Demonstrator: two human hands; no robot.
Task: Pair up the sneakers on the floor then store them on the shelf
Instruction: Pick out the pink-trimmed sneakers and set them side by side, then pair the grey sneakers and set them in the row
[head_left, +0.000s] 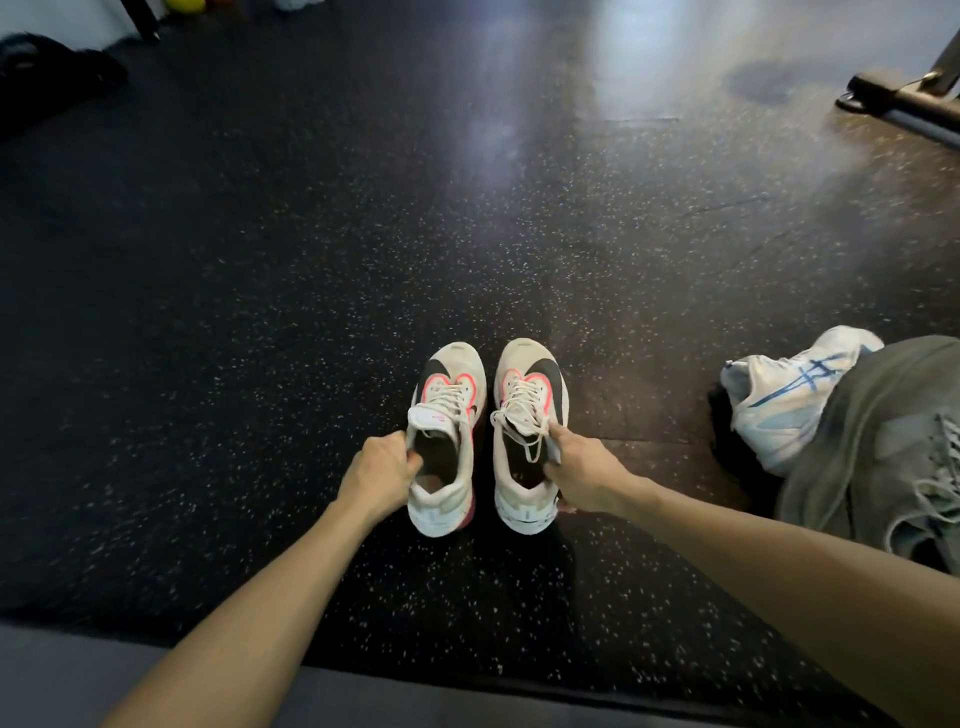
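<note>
Two white sneakers with black swooshes and pink trim stand side by side on the dark speckled floor, toes pointing away from me. My left hand (382, 470) grips the collar of the left sneaker (449, 410), fingers inside the opening. The right sneaker (530, 395) is held at its collar and tongue by my right hand (582, 470). A white sneaker with blue stripes (784, 400) lies at the right, partly under a grey-green cloth. A grey sneaker (935, 478) shows at the far right edge. No shelf is in view.
The grey-green cloth (883, 415) bulges at the right. A black metal equipment foot (893, 98) stands at the far right back. A dark bag (47, 78) lies at the far left back. A grey padded edge (78, 675) runs along the bottom.
</note>
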